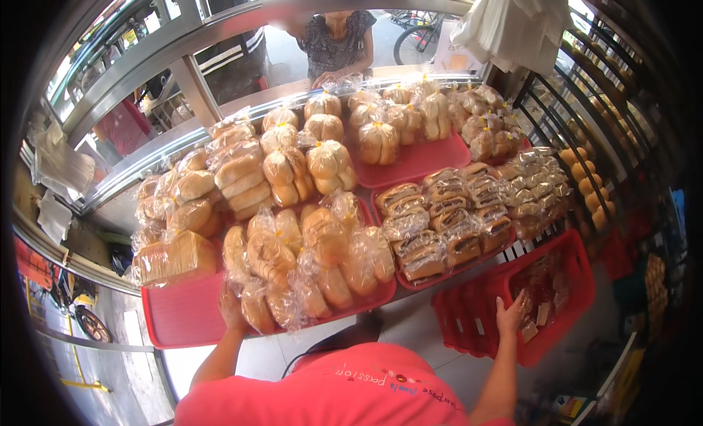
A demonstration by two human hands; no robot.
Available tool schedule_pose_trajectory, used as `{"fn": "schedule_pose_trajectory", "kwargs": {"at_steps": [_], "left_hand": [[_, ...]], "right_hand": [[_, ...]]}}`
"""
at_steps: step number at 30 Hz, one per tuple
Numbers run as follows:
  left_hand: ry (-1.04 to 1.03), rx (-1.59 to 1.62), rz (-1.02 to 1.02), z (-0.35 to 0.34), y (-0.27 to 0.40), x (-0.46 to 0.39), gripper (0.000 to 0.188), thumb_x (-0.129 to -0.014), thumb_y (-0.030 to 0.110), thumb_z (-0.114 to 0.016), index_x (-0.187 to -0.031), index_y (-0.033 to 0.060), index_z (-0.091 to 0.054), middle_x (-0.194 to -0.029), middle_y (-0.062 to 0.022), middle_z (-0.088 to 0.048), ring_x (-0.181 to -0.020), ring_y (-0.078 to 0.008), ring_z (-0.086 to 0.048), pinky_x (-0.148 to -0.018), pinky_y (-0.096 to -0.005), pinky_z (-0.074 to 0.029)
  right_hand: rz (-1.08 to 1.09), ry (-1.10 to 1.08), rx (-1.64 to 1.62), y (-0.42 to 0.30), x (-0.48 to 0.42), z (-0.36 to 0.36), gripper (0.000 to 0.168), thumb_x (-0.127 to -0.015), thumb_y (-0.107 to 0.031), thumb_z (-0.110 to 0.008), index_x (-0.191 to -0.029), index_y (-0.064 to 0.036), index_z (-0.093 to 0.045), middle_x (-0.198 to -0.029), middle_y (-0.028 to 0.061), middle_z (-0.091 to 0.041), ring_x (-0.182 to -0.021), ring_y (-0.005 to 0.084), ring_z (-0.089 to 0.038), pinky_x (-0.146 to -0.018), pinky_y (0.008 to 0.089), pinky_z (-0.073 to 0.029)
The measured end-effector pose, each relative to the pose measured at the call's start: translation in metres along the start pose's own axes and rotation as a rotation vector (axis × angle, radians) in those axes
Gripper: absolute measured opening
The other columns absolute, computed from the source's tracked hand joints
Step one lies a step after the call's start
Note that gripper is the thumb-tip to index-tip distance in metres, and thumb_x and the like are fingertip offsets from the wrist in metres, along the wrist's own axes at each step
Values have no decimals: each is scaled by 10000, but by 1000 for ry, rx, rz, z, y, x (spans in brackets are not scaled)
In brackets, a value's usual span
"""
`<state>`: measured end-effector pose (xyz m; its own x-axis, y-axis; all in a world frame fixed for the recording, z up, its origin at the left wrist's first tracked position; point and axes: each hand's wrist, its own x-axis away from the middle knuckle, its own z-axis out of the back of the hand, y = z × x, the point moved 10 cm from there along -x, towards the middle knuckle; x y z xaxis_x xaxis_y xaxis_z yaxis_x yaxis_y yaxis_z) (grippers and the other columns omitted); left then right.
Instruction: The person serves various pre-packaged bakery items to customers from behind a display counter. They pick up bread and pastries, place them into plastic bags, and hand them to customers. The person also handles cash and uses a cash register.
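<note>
My left hand point(232, 308) rests at the front left of the counter, against bagged bread rolls point(269, 255) on a red plastic tray point(184, 316); its fingers are partly hidden by the bags, so its grip is unclear. Out to the right, my right hand point(511, 314) has its fingers apart, over the near side of a red plastic crate point(582, 272) holding small wrapped items point(544, 313). Between the hands, a red tray holds wrapped filled pastries point(423, 255). A packed sliced loaf point(176, 258) lies left of my left hand.
More bagged buns point(379, 137) stand along the glass front. Across it, a person point(336, 47) rests a hand by the window ledge. White plastic bags point(511, 25) hang at upper right, above a dark metal rack point(593, 129) with rolls. Below the counter is a tiled floor point(412, 338).
</note>
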<state>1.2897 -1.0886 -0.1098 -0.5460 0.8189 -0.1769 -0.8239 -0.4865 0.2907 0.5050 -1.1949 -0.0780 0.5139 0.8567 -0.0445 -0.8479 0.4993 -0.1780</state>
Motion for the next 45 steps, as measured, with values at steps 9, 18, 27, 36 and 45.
{"fn": "schedule_pose_trajectory", "kwargs": {"at_steps": [9, 18, 27, 36, 45], "left_hand": [[364, 631, 305, 36, -28, -88, 255, -877, 29, -575, -1130, 31, -605, -809, -68, -636, -775, -136, -607, -703, -269, -493], [397, 650, -244, 150, 233, -218, 196, -914, 18, -540, -1085, 57, -628, -963, -71, -677, -855, -127, -640, -699, -239, -498], [463, 149, -630, 165, 433, -293, 336, -772, 32, -643, -1106, 75, -628, -1194, -192, -573, -1090, -341, -561, -895, -386, -463], [763, -170, -600, 217, 489, -467, 717, -716, 139, -670, -1372, 57, -391, -1416, -244, -349, -1328, -376, -328, -1108, -416, -269], [633, -467, -392, 221, 441, -555, 803, -704, 177, -672, -1401, 43, -296, -1373, -191, -412, -1326, -315, -344, -1137, -408, -227]], "right_hand": [[-28, -467, 61, 18, -60, -82, 851, -806, -472, -637, -1420, -16, -264, -1351, 233, -449, -1262, 371, -424, -1021, 500, -353], [-31, -455, 89, 15, -108, -89, 405, -777, -357, -625, -1018, -33, -659, -994, 248, -640, -987, 423, -592, -836, 466, -473], [46, -318, -68, 40, -113, -117, 421, -768, -405, -666, -816, 14, -668, -836, 237, -656, -817, 413, -631, -724, 480, -489], [-16, -399, -182, 22, -116, -107, 487, -755, -455, -672, -928, 0, -682, -942, 235, -657, -948, 422, -609, -818, 486, -469], [-6, -371, -131, 22, -119, -115, 498, -760, -465, -662, -941, -1, -680, -976, 242, -647, -989, 424, -587, -854, 485, -448]]}}
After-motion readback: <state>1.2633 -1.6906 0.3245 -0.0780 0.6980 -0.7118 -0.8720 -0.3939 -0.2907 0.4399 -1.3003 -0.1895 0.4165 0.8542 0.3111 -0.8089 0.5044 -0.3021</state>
